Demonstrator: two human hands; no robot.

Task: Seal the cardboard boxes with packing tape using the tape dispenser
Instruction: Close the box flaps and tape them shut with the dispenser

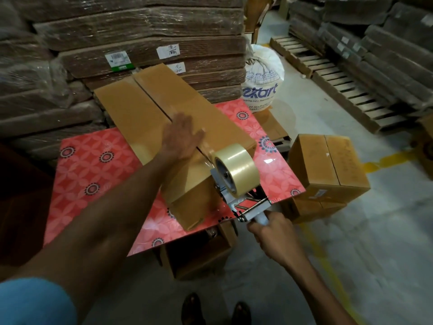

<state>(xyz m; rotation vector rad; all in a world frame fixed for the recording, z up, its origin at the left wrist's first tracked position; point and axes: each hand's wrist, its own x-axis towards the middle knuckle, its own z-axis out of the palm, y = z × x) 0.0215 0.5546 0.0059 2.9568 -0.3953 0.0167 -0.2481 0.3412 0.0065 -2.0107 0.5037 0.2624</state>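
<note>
Box on table w/ tape approx. laid along top seam. Left hand flat, fingers spread, pressing the seam; dispenser just below those fingertips at near edge — right hand wrapped round handle. Left: run tape down the end, cut — 2nd box beside looks closed already.

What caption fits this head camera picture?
Left hand presses the long box while right hand pulls the tape dispenser.
</note>
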